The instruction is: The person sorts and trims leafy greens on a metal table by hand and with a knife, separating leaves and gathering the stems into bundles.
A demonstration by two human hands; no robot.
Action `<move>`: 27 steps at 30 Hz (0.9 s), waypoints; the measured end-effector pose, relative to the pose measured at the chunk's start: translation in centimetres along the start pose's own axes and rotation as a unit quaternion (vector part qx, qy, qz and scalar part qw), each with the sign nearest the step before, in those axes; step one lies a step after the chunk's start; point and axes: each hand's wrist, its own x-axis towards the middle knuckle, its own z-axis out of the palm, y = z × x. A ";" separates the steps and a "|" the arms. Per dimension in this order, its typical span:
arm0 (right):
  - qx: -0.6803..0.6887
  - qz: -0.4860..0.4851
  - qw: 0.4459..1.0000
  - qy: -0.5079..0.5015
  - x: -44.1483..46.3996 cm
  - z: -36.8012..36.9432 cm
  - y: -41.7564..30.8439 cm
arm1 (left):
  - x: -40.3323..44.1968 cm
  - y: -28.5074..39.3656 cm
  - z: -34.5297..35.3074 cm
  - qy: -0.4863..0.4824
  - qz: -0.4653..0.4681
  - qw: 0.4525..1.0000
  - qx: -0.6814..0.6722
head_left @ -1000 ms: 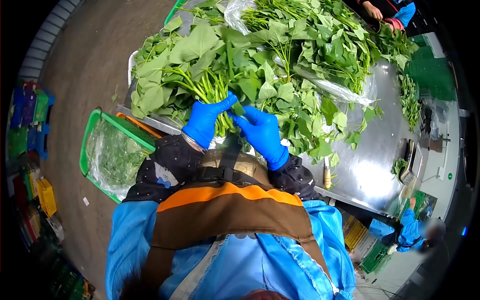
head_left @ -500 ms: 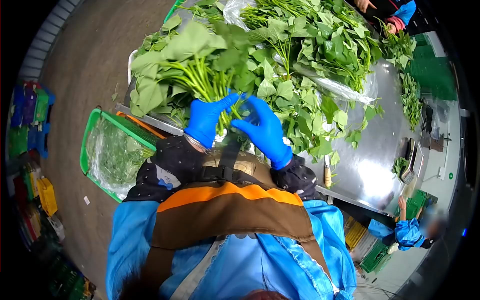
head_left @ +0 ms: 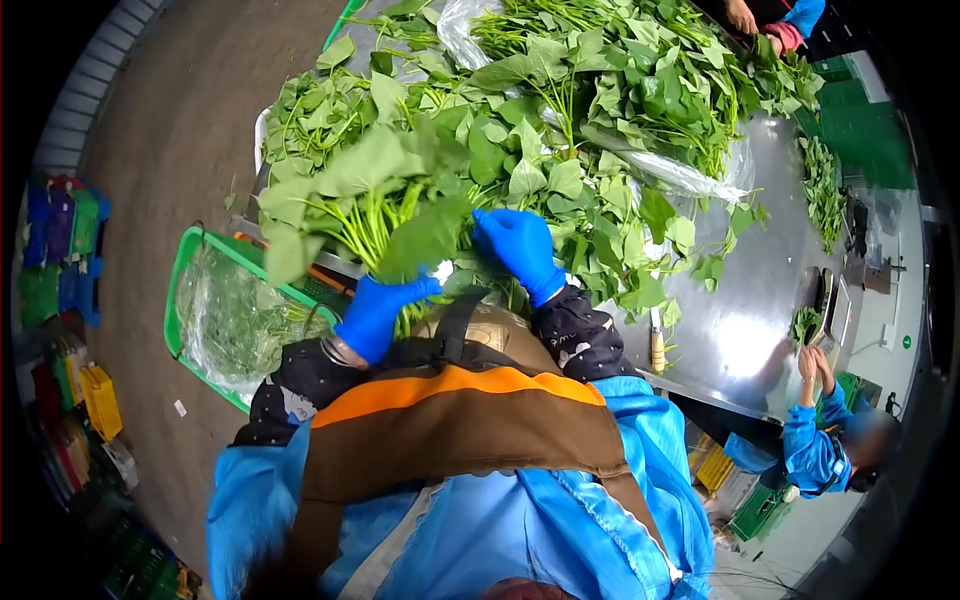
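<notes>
Gloved in blue, my left hand (head_left: 385, 312) is closed round the stems of a bunch of leafy greens (head_left: 365, 225), near my body at the table's front edge. The leaves fan out up and to the left, and some are blurred. My right hand (head_left: 520, 252), also in a blue glove, is to the right of the bunch with its fingers pressed together. Its fingertips are beside a broad leaf (head_left: 435, 238); whether they pinch it I cannot make out. More loose greens (head_left: 600, 235) lie behind and beside my right hand.
The metal table (head_left: 735, 310) bears a big heap of greens (head_left: 660, 90) with plastic film (head_left: 665, 170). A wooden-handled knife (head_left: 657, 345) lies near the front edge. A green crate (head_left: 180, 290) lined with plastic stands at left. A co-worker (head_left: 815, 450) is at right; another's hands (head_left: 742, 18) are at the top.
My left hand has moved down and left with the bunch, away from my right hand. My right hand has shifted slightly. The co-worker at right has brought both hands together.
</notes>
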 end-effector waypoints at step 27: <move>-0.272 -0.102 0.938 0.188 11.0 -8.0 3.5 | 9.5 7.4 0.3 -0.089 0.078 0.975 -0.186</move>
